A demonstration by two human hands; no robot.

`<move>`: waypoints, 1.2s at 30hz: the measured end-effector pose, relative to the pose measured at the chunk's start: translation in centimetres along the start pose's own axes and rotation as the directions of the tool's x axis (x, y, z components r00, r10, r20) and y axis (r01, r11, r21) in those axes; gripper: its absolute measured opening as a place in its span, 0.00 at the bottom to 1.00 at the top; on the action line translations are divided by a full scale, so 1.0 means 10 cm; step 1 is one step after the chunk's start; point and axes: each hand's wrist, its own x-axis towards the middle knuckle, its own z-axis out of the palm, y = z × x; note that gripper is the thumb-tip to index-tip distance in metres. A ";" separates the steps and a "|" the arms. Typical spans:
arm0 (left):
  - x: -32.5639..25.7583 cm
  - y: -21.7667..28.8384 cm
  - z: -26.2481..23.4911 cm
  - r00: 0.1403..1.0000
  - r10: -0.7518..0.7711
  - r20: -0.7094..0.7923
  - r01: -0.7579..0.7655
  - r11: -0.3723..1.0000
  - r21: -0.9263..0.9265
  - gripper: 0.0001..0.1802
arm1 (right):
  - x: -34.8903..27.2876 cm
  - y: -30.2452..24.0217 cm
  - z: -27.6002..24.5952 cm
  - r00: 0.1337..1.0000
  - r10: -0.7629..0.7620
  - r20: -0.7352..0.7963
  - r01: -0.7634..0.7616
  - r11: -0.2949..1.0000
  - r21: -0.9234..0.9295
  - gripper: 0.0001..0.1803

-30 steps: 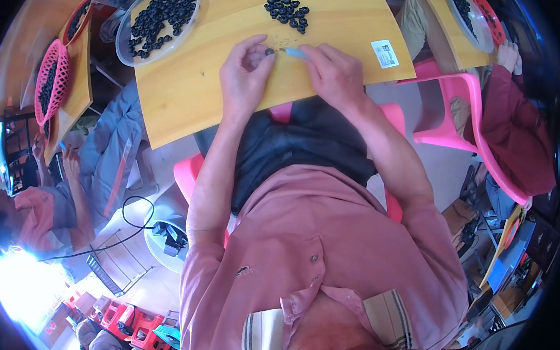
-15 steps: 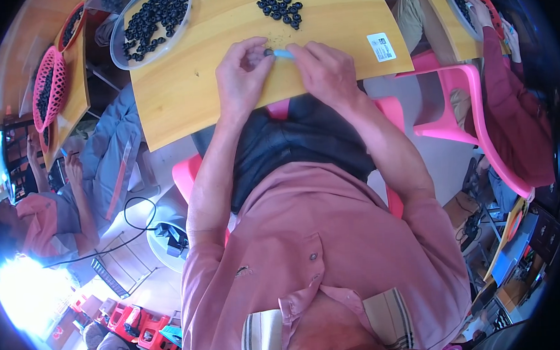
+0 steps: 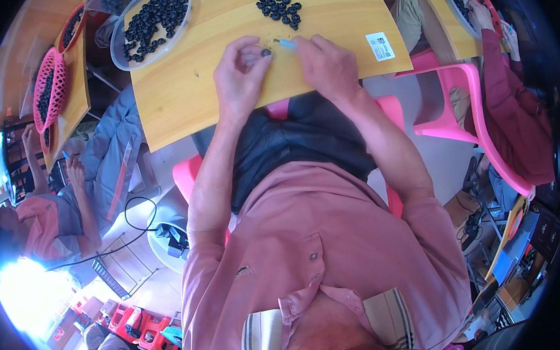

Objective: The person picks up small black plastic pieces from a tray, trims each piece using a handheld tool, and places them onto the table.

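My left hand (image 3: 243,75) pinches a small dark round bead-like piece (image 3: 266,52) between thumb and fingertips, just above the table's near part. Closed around a light-blue pen-like tool (image 3: 286,43), my right hand (image 3: 329,66) is a short way to the right. The tool's thin dark tip points left toward the piece, with a gap between them. Beyond my hands lies a loose heap of similar dark round pieces (image 3: 277,8). Fine crumbs are scattered on the wooden table (image 3: 181,98) between the heap and my hands.
A clear round tub (image 3: 119,47) of dark pieces stands at the table's far left. A white printed label (image 3: 380,47) is stuck at the right. People work at side tables, near a pink basket (image 3: 50,89) on the left and a pink chair (image 3: 479,101) on the right.
My right hand has drawn slightly right, and the tool's tip has come away from the dark piece. My left hand has stayed nearly in place, still pinching it.
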 end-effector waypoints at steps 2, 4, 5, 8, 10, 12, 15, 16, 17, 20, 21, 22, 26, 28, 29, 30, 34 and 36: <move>0.00 0.00 -0.01 1.000 0.009 -0.002 -0.009 1.000 0.025 0.21 | 0.00 0.01 0.00 1.000 0.014 -0.002 -0.015 1.000 -0.024 0.11; -0.01 0.01 -0.01 1.000 -0.003 -0.016 0.003 1.000 0.006 0.17 | 0.01 -0.01 -0.03 1.000 0.024 0.006 -0.024 1.000 -0.006 0.10; 0.00 0.00 -0.02 1.000 0.000 -0.017 0.000 1.000 0.009 0.17 | 0.02 -0.01 -0.03 1.000 0.023 0.004 -0.023 1.000 -0.004 0.10; -0.01 -0.02 -0.06 0.994 0.107 -0.013 -0.104 0.982 0.156 0.12 | 0.02 -0.02 -0.04 1.000 0.029 0.005 -0.029 1.000 0.004 0.09; 0.01 -0.01 -0.10 0.988 0.148 -0.036 -0.136 0.964 0.228 0.07 | 0.03 -0.01 -0.03 0.999 0.018 -0.028 -0.017 0.999 0.046 0.08; 0.12 0.04 -0.24 0.979 0.195 -0.063 -0.170 0.946 0.277 0.07 | 0.00 0.01 -0.07 0.999 0.047 -0.009 -0.046 0.997 0.057 0.08; 0.44 0.09 -0.69 0.919 0.338 -0.204 -0.248 0.896 0.368 0.08 | 0.01 0.00 -0.07 0.997 0.081 -0.010 -0.080 0.993 0.091 0.08; 0.57 0.14 -0.85 0.883 0.398 -0.248 -0.278 0.870 0.406 0.08 | 0.00 0.01 -0.08 0.996 0.079 -0.029 -0.075 0.990 0.119 0.09; 0.67 0.24 -0.95 0.863 0.430 -0.265 -0.273 0.839 0.471 0.10 | 0.00 0.03 -0.08 0.996 0.083 -0.033 -0.079 0.990 0.116 0.09; 0.94 0.43 -0.99 0.781 0.609 -0.140 -0.344 0.606 0.717 0.19 | 0.00 0.04 -0.08 0.995 0.095 -0.033 -0.090 0.986 0.139 0.09; 0.97 0.43 -0.97 0.783 0.617 -0.084 -0.357 0.556 0.751 0.20 | 0.00 0.03 -0.08 0.993 0.119 -0.020 -0.115 0.983 0.145 0.09; 0.99 0.39 -0.89 0.823 0.567 -0.009 -0.393 0.582 0.711 0.19 | 0.00 0.02 -0.08 0.990 0.142 -0.006 -0.140 0.979 0.151 0.09; 0.91 0.16 -0.31 0.930 0.332 0.161 -0.355 0.689 0.632 0.12 | 0.01 0.03 -0.10 0.985 0.172 -0.006 -0.169 0.971 0.167 0.10; 0.93 0.03 -0.12 0.927 0.323 0.193 -0.366 0.657 0.659 0.12 | 0.01 0.04 -0.11 0.980 0.197 -0.003 -0.193 0.963 0.186 0.10; 0.95 -0.01 -0.06 0.925 0.309 0.222 -0.373 0.622 0.688 0.12 | 0.01 0.04 -0.11 0.981 0.196 -0.005 -0.192 0.964 0.185 0.10; 0.97 -0.04 -0.01 0.911 0.331 0.247 -0.403 0.583 0.705 0.13 | 0.01 0.04 -0.12 0.979 0.202 -0.004 -0.197 0.963 0.185 0.10; 1.02 -0.08 0.03 0.889 0.335 0.312 -0.451 0.533 0.716 0.14 | 0.01 0.06 -0.12 0.980 0.197 -0.022 -0.190 0.964 0.186 0.10; 0.99 -0.05 0.03 0.924 0.283 0.259 -0.380 0.584 0.718 0.15 | 0.02 0.06 -0.13 0.980 0.196 -0.023 -0.188 0.964 0.186 0.10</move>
